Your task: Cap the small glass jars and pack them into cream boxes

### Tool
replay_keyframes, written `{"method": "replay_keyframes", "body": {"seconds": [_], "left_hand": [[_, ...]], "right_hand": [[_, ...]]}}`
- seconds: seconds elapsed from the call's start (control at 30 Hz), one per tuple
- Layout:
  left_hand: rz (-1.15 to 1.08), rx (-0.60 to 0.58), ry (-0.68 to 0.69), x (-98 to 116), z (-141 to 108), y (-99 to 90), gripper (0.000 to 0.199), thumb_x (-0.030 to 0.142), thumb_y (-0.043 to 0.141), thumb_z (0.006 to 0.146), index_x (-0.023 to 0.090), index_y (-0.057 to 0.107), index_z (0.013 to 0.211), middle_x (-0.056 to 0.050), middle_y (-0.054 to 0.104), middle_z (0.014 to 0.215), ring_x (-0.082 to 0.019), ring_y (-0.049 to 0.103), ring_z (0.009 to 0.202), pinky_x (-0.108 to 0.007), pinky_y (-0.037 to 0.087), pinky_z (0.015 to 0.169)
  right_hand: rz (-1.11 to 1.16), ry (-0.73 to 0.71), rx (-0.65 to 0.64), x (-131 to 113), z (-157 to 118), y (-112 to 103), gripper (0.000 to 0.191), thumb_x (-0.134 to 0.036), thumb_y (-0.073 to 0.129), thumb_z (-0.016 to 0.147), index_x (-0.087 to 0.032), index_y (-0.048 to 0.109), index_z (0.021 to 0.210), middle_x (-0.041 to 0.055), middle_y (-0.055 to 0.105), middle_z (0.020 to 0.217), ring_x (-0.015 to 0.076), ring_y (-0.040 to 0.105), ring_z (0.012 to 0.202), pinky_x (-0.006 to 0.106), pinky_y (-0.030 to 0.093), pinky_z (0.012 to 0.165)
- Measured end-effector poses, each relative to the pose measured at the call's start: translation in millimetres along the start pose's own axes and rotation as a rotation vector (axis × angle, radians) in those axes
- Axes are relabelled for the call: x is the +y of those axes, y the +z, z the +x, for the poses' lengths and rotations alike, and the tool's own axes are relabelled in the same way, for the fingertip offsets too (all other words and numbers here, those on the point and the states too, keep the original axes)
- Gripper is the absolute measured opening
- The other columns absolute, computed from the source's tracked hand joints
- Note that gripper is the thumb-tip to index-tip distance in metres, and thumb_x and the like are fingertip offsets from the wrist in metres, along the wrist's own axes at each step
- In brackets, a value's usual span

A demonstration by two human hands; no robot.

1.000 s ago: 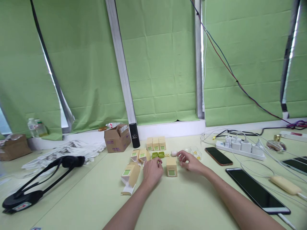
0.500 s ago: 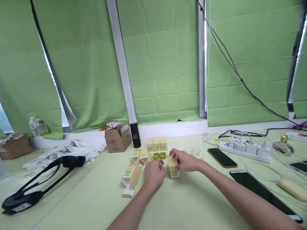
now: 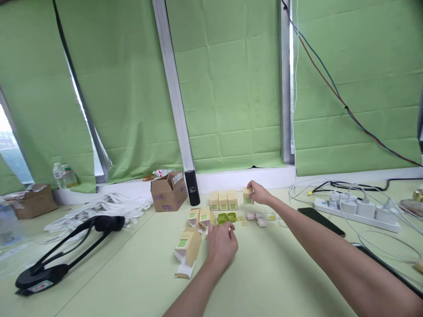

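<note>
At the right end of a row of three small tan boxes (image 3: 223, 201), my right hand (image 3: 259, 193) is closed on a matching small box (image 3: 248, 197) with a green label, a gap between it and the row. My left hand (image 3: 222, 242) lies low over the table, fingers curled, with nothing visible in them. Just beyond it sit a green two-part case (image 3: 227, 217) and small yellowish pieces (image 3: 243, 220). To its left are two tan boxes (image 3: 200, 216) and a larger-looking box (image 3: 187, 246) on its side, white flap open.
Pale rolls (image 3: 257, 218) and clear round pieces (image 3: 272, 215) lie under my right forearm. A phone (image 3: 320, 221) and a power strip (image 3: 357, 213) with cables are at right. Behind stand a black cylinder (image 3: 192, 188) and a cardboard box (image 3: 169, 193); a black headset (image 3: 69, 251) lies left.
My right hand has carried the small box away from me, from the front of the table to beside the back row. My left hand stays near the green case. The view has shifted left.
</note>
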State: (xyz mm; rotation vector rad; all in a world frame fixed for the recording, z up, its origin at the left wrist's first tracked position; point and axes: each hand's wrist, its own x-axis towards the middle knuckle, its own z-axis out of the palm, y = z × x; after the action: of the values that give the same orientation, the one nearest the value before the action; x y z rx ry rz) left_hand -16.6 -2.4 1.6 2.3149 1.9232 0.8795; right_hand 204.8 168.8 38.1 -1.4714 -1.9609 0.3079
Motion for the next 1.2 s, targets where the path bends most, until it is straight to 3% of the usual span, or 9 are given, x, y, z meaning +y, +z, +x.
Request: {"method": "replay_keyframes", "body": {"seconds": [0.2,0.3,0.4,0.57,0.8,0.9,1.03,1.2], "left_hand": [[-0.014,-0.004,0.028,-1.9,-2.7,5.6,0.027,0.010,0.049,0.087,0.021,0.071,0.095,-0.004,0.072,0.073,-0.023,0.067,0.077,-0.039,0.037,0.090],[-0.020,-0.005,0.041,0.1,-3.7,5.1,0.027,0.010,0.048,0.087,0.021,0.072,0.097,-0.004,0.072,0.073,-0.023,0.067,0.078,-0.040,0.037,0.090],[-0.031,-0.013,0.032,2.8,-3.5,3.0,0.028,0.010,0.049,0.087,0.021,0.072,0.098,-0.003,0.071,0.071,-0.023,0.067,0.077,-0.039,0.038,0.091],[-0.028,-0.012,0.036,4.4,-2.6,1.4,0.027,0.011,0.050,0.087,0.022,0.072,0.097,-0.003,0.070,0.070,-0.023,0.067,0.078,-0.039,0.037,0.091],[-0.031,-0.016,0.038,2.9,-2.5,2.2,0.024,0.011,0.050,0.088,0.022,0.071,0.096,-0.003,0.072,0.076,-0.023,0.068,0.078,-0.039,0.037,0.091],[-0.038,-0.014,0.043,2.6,-2.5,3.0,0.025,0.011,0.050,0.088,0.022,0.071,0.095,-0.003,0.072,0.076,-0.023,0.068,0.077,-0.038,0.037,0.090],[-0.041,-0.019,0.041,3.1,-2.5,3.7,0.026,0.011,0.050,0.088,0.022,0.071,0.096,-0.003,0.072,0.075,-0.023,0.068,0.077,-0.039,0.037,0.090],[-0.036,-0.033,0.043,4.6,-3.1,2.1,0.027,0.011,0.049,0.087,0.022,0.072,0.096,-0.004,0.073,0.075,-0.022,0.068,0.077,-0.040,0.037,0.091]], "right_hand": [[-0.065,0.028,-0.027,9.4,1.8,41.7,0.039,0.002,0.058,0.075,-0.020,0.051,0.107,0.0063,0.061,0.109,0.0190,0.060,0.094,0.026,0.040,0.078],[-0.101,0.032,-0.014,9.6,-6.4,51.1,0.043,0.002,0.056,0.077,-0.020,0.052,0.114,0.0091,0.052,0.123,0.0158,0.060,0.088,0.027,0.041,0.078],[-0.149,0.043,0.012,9.7,-17.5,50.0,0.046,-0.004,0.058,0.080,-0.021,0.052,0.121,0.0119,0.045,0.130,0.0167,0.061,0.088,0.029,0.041,0.078],[-0.244,0.021,-0.048,8.6,-31.2,43.0,0.021,-0.014,0.062,0.084,-0.024,0.066,0.102,0.0106,0.060,0.107,0.0266,0.058,0.102,0.033,0.040,0.082],[-0.331,0.044,-0.080,4.0,-17.1,48.5,0.031,-0.016,0.062,0.089,-0.026,0.069,0.117,0.0149,0.066,0.120,0.0334,0.057,0.117,0.044,0.042,0.094],[-0.349,0.063,-0.082,1.8,-7.4,52.7,0.030,-0.020,0.063,0.094,-0.024,0.066,0.123,0.0143,0.065,0.126,0.0317,0.058,0.120,0.047,0.046,0.099],[-0.367,0.087,-0.088,-2.9,0.1,58.2,0.032,-0.035,0.062,0.099,-0.020,0.061,0.127,0.0099,0.062,0.131,0.0233,0.065,0.110,0.045,0.056,0.094],[-0.353,0.105,-0.079,-11.7,-0.5,59.0,0.032,-0.036,0.063,0.099,-0.020,0.061,0.127,0.0091,0.063,0.130,0.0231,0.065,0.109,0.045,0.058,0.091]]}}
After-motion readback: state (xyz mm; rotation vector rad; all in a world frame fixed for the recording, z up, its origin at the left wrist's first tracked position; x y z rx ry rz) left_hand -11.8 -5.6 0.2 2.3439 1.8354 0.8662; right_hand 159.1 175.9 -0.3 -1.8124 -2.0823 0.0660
